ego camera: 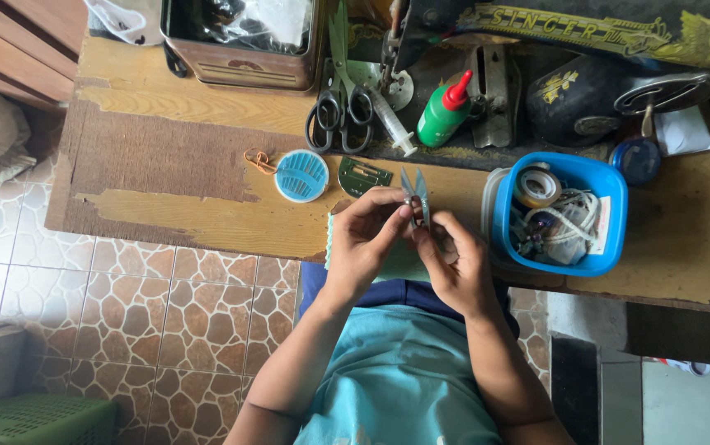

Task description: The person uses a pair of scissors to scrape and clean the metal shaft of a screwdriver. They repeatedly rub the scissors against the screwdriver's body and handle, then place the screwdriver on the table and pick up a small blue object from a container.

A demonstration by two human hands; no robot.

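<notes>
My left hand (363,241) and my right hand (456,268) meet over the front edge of a worn wooden table (173,144). Together they pinch a small pair of metal thread snips (414,194), blades pointing away from me. The left fingers grip its lower part from the left, and the right thumb and forefinger close on its base from the right. Whether anything finer is between the fingers is too small to tell. A pale green cloth (396,262) lies under my hands.
A blue round needle case (301,175) and a small green metal plate (363,175) lie just beyond. Behind are black scissors (340,111), a syringe (390,122), a green red-capped bottle (444,114), a black sewing machine (586,37) and a metal tin (244,49). A blue tub (611,194) of tape and thread stands right.
</notes>
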